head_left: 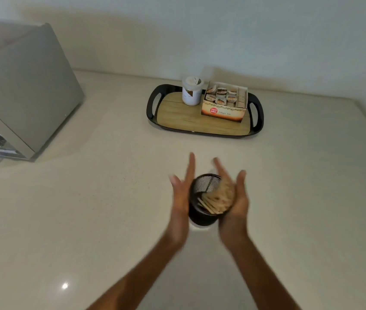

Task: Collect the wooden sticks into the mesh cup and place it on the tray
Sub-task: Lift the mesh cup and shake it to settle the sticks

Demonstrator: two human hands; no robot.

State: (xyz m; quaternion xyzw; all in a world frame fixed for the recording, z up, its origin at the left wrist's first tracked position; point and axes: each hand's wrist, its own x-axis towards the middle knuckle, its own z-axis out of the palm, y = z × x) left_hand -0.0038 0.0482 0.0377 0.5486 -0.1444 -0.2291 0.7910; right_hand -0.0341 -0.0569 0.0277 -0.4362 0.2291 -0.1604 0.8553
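A: Where does the job stand?

B: Roughly at the halfway mark, I'd judge. The sticks (pixel 216 201) are bunched in the cup (pixel 202 217), leaning toward its right side. I see none loose on the counter (pixel 88 220), so the collecting looks finished.

A: And the cup?

B: It sits on the counter, near the person and well apart from the tray (pixel 202 128). It has not yet been carried over.

A: What are the hands doing?

B: Both flank the cup. The left hand (pixel 180 193) is beside its left wall, fingers splayed and straight, palm facing in. The right hand (pixel 235 198) is against the right rim, where the sticks lean. Both are spread, not clenched. The frame is blurred, so I cannot tell whether either palm actually presses the mesh or the sticks.

A: So no firm hold?

B: None that I can see. It reads as hands either squaring up the bundle or closing in to lift, but I can't say which.

A: Is there room on the tray?

B: Yes. A jar (pixel 192 91) stands at the back and a tea box (pixel 224 101) fills the right part; the front left of the wooden surface is bare.

A: What remains?

B: Grasp the cup, carry it upright so the sticks stay in, and set it on that bare patch.
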